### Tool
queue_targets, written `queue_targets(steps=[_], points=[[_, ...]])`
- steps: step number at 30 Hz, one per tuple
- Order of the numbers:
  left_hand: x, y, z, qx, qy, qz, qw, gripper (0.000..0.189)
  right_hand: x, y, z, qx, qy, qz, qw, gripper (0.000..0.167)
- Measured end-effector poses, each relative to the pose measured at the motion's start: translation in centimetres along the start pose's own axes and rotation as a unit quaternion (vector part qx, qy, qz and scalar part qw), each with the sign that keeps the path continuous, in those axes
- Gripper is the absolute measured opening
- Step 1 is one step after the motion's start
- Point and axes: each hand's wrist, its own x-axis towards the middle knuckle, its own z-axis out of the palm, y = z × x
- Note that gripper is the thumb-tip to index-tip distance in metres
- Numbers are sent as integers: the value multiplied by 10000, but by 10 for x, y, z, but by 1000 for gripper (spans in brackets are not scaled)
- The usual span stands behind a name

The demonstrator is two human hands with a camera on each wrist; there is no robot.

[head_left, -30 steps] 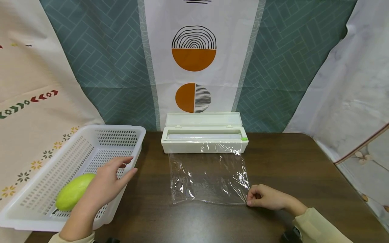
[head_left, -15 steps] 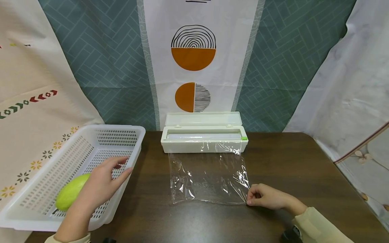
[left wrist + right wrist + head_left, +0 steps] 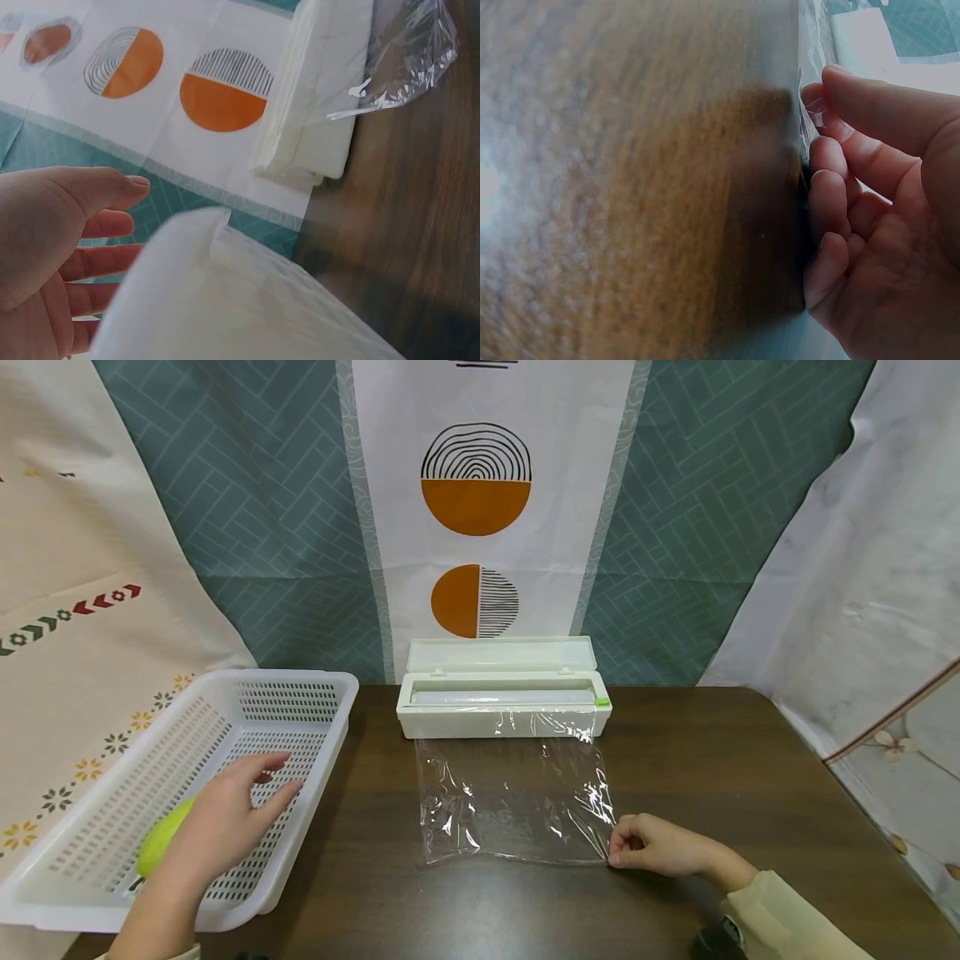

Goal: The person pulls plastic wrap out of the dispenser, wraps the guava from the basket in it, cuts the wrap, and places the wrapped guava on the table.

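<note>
My right hand (image 3: 656, 845) pinches the near right corner of a clear sheet of plastic wrap (image 3: 517, 802) between thumb and forefinger. The sheet runs back over the front of a white plastic wrap dispenser (image 3: 504, 721), whose lid stands raised and whose roll shows inside. Over the white slotted basket (image 3: 341, 727) at the left, my left hand (image 3: 228, 818) is held with its fingers loosely bent and nothing in them. Beneath its wrist lies a yellow-green oval fruit (image 3: 159, 839), partly hidden by the arm. The left wrist view shows the left hand (image 3: 60, 247) beside the basket's wall (image 3: 202, 292).
A dark wooden table (image 3: 720, 760) carries everything. Patterned cloths hang behind it, and a cream cloth (image 3: 97, 693) lies along the left side by the basket. A green slider (image 3: 602, 702) sits at the dispenser's right end.
My left hand has moved left and slightly down, from the basket's right rim to over its inside, covering more of the fruit. The right hand and the plastic wrap have stayed in place.
</note>
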Motion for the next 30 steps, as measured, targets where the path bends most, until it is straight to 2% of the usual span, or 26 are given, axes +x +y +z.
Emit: queue_targets(steps=[7,22,30], points=[[-2,-8,-2,65,-25,-74,9999,48,0,2,1,-8,19,37,10000,16],[-6,-32,-4,195,-515,-577,9968,70,0,1,1,37,55,-67,10000,16],[-9,-49,-3,136,-459,-622,9969,78,0,2,2,-21,63,-31,10000,15]])
